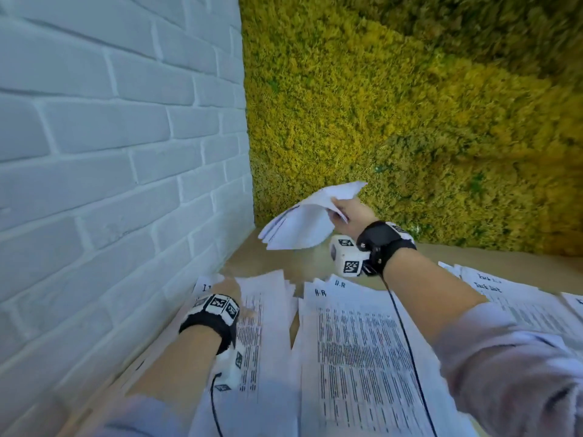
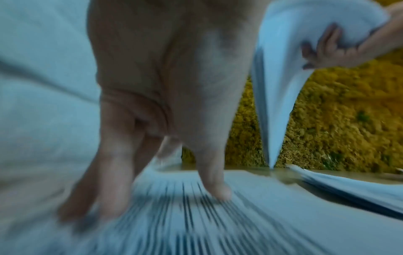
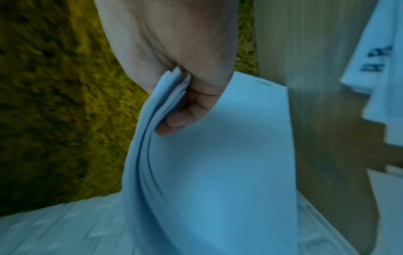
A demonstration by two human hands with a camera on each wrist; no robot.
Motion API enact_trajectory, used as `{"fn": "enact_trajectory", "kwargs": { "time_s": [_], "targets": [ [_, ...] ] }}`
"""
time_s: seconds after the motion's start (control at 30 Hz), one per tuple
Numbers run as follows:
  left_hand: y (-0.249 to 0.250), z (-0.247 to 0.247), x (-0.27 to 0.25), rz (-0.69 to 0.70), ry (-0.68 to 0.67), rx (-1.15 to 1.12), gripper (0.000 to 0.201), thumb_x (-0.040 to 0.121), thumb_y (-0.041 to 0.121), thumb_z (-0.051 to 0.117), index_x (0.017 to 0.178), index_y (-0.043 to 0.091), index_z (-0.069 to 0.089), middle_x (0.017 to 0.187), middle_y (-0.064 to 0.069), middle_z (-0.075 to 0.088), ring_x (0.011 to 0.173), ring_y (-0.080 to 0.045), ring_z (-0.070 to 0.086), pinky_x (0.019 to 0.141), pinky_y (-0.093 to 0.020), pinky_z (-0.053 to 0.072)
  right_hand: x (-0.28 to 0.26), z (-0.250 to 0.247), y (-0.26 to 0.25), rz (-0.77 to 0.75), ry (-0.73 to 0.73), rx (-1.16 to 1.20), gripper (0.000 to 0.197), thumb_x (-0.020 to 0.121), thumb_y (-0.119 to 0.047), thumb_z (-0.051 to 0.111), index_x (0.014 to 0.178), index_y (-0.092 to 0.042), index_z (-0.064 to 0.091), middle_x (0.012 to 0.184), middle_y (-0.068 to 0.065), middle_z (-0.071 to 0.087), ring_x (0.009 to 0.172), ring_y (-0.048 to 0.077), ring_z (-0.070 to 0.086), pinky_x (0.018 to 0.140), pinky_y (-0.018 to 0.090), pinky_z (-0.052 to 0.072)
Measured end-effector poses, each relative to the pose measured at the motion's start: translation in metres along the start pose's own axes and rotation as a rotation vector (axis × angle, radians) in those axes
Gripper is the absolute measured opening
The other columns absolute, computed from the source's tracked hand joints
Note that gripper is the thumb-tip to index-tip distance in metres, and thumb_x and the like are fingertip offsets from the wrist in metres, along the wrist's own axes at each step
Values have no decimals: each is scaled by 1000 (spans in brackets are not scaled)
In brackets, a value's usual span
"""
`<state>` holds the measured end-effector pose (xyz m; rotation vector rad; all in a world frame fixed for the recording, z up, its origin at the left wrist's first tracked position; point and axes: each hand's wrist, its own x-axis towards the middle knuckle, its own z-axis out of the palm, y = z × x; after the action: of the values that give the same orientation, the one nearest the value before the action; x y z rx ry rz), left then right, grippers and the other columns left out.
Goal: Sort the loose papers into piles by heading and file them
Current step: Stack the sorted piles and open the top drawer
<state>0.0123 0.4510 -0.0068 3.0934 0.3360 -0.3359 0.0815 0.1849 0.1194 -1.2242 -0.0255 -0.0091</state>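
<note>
My right hand [image 1: 342, 209] grips a bent sheaf of white papers [image 1: 303, 220] in the air above the far end of the table; the sheaf [image 3: 207, 163] hangs from my thumb and curled fingers [image 3: 174, 123]. My left hand [image 1: 236, 291] rests with straight fingers [image 2: 216, 186] on the left pile of printed sheets [image 1: 252, 335]. Beside it lies a pile headed "H.R" [image 1: 356, 348]. A third pile [image 1: 504, 298] with a blurred heading lies at the right. From the left wrist, the held sheaf [image 2: 279, 86] hangs at upper right.
A white brick wall [image 1: 110, 152] runs along the left, a yellow-green moss wall [image 1: 410, 105] along the back. A bare strip of wooden tabletop [image 1: 274, 263] shows in the far corner. Cables run from both wrist cameras across the papers.
</note>
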Motion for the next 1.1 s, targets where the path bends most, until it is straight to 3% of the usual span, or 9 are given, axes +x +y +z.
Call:
{"fn": "enact_trajectory", "kwargs": {
  "time_s": [0.1, 0.2, 0.33, 0.43, 0.63, 0.8, 0.9, 0.97, 1.1],
  "targets": [
    [2, -27, -22, 69, -35, 101, 69, 93, 55, 46, 137, 1, 45, 136, -13, 53, 118, -25, 56, 95, -31, 45, -31, -36, -58, 18, -91, 137, 13, 100, -9, 51, 106, 0, 58, 82, 10, 66, 71, 18, 65, 64, 26, 58],
    [33, -68, -50, 192, -41, -524, 52, 103, 39, 33, 134, 1, 48, 140, -18, 48, 125, -30, 50, 101, -31, 39, -65, -59, -100, -26, -207, 75, 20, 101, -9, 48, 108, -1, 65, 108, 16, 67, 105, 31, 63, 96, 49, 51],
    [105, -98, -87, 361, -733, -1506, 95, 89, 71, 18, 125, -11, 49, 130, -37, 49, 114, -44, 57, 95, -43, 49, -101, -85, -125, -88, -346, 126, 67, 96, -4, 53, 153, -23, 22, 143, 20, 49, 126, 40, 53, 95, 59, 48],
    [157, -107, -117, 458, -900, -1948, 88, 92, 68, 18, 130, -7, 44, 125, -35, 54, 101, -45, 64, 78, -48, 58, -136, -109, -134, -174, -370, 31, 48, 99, -2, 43, 139, -29, 44, 133, 11, 59, 109, 31, 66, 80, 47, 59],
    [213, -119, -130, 681, -359, -1853, 40, 98, 3, 40, 137, 9, 45, 121, -16, 63, 93, -25, 70, 82, -44, 53, -189, -234, -119, 25, -324, -415, 62, 90, 0, 58, 143, -28, 42, 135, 6, 60, 120, 28, 60, 104, 51, 44],
    [279, -115, -169, 1172, 127, -1177, 72, 88, 33, 59, 149, 39, 22, 153, 11, 32, 136, -17, 39, 115, -43, 25, -222, -296, -80, 139, -30, -528, 89, 69, -50, 83, 145, -36, 38, 128, -5, 59, 111, 20, 58, 93, 37, 44],
    [317, -117, -201, 1252, 474, -734, 78, 95, 14, 45, 138, 65, 5, 103, 1, 61, 86, -31, 59, 82, -22, 38, -236, -288, -94, -130, 134, -502, 118, 52, -76, 76, 151, -45, 18, 144, -13, 39, 133, 13, 41, 110, 39, 33],
    [330, -118, -219, 1264, 648, -442, 92, 89, 2, 41, 136, 68, -3, 65, -8, 52, 59, -36, 50, 65, -38, 54, -236, -278, -119, -308, 85, -378, 115, 55, -81, 69, 151, -48, 14, 141, -19, 46, 132, 11, 45, 110, 42, 34],
    [345, -124, -225, 1246, 926, -150, 111, 76, -9, 54, 147, 48, -9, 74, -2, 61, 45, -22, 40, 41, -32, 38, -237, -274, -164, -485, 302, -77, 87, 80, -72, 55, 151, -48, 10, 152, -2, 35, 120, 22, 58, 97, 50, 50]
  ]
}}
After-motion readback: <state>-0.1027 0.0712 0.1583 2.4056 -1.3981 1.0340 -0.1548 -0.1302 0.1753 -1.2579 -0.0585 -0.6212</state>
